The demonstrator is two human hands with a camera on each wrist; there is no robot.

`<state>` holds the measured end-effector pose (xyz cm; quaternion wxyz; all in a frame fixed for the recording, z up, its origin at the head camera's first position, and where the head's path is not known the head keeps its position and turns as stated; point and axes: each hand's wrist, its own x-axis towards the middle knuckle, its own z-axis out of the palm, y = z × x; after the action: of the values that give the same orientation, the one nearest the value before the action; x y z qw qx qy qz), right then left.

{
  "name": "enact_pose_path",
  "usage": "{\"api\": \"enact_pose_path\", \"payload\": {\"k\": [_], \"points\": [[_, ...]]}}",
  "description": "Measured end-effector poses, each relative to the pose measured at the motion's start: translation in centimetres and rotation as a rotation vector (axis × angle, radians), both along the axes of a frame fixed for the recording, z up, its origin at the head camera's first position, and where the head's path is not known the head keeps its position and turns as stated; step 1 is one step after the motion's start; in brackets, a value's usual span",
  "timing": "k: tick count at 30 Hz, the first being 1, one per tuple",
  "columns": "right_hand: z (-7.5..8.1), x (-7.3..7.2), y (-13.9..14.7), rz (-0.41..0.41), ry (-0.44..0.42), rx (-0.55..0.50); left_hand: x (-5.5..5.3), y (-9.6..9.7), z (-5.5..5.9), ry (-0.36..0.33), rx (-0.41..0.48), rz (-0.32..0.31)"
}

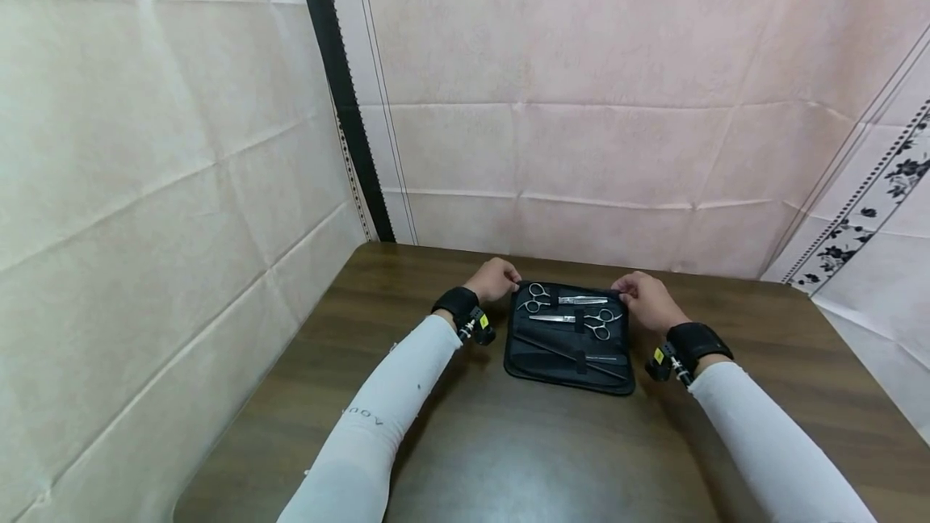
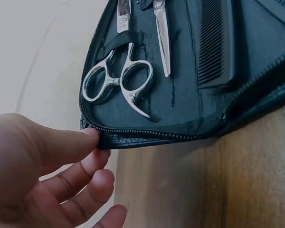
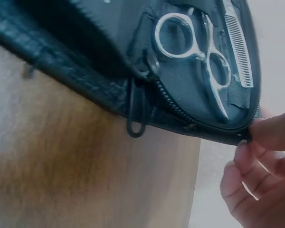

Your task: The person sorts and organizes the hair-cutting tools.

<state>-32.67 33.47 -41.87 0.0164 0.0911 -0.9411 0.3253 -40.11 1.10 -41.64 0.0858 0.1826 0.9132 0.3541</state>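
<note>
A black zippered scissors case (image 1: 541, 379) lies opened out on the table. My left hand (image 1: 496, 279) pinches its far left corner between thumb and index finger, the other fingers loosely bent below. At the far right corner, my right hand (image 1: 647, 301) pinches the edge the same way. Under elastic loops inside sit thinning shears (image 2: 123, 24), handles toward the left, and hair scissors (image 3: 175, 40), handles toward the right. Nearer me in the case is a dark comb (image 2: 228, 47). A zipper pull (image 3: 136, 116) hangs from the edge in the right wrist view.
The brown wooden table (image 1: 523, 458) reaches back to a pale cloth backdrop (image 1: 610, 152). Another cloth wall (image 1: 182, 208) rises along the left side. Black cameras are strapped to both wrists, beside the case.
</note>
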Motion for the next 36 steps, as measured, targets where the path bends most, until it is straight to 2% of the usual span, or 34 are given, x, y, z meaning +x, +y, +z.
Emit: {"api": "enact_pose_path", "payload": {"k": [10, 15, 23, 32, 36], "points": [[0.1, 1.3, -0.5, 0.043, 0.151, 0.042, 2.1, -0.9, 0.3, 0.025, 0.043, -0.007], [0.3, 2.3, -0.7, 0.053, 0.196, 0.06, 3.5, -1.3, 0.4, 0.063, 0.041, -0.014], [0.5, 4.4, -1.0, 0.095, 0.285, 0.113, 5.1, -1.8, 0.0, 0.212, -0.027, -0.089], [1.0, 6.9, -1.1, 0.133, 0.383, 0.169, 7.1, -2.1, 0.8, 0.399, -0.168, -0.144], [1.4, 7.9, -1.2, 0.154, 0.419, 0.192, 7.8, -2.4, 0.9, 0.452, -0.212, -0.174]]}}
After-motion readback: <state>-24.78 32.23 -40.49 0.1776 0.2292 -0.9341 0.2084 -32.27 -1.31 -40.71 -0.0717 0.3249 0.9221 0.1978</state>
